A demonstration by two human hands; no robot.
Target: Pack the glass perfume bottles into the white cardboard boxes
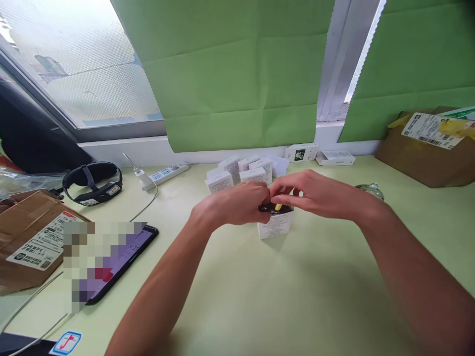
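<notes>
A small white box [275, 226] stands upright on the pale green table [282, 296], its top open with something dark inside. My left hand [237, 202] is closed at the box's left top edge. My right hand [315, 193] pinches a small yellow piece [278, 206] over the opening. Fingers of both hands meet above the box and hide most of what is in it.
Several small white boxes [239, 175] are grouped just behind. A power strip [165, 174], a black headset [92, 183] and a phone [122, 259] lie to the left. Cardboard parcels sit at far left [29, 237] and far right [426, 148]. Two flat white boxes [319, 154] rest by the window sill.
</notes>
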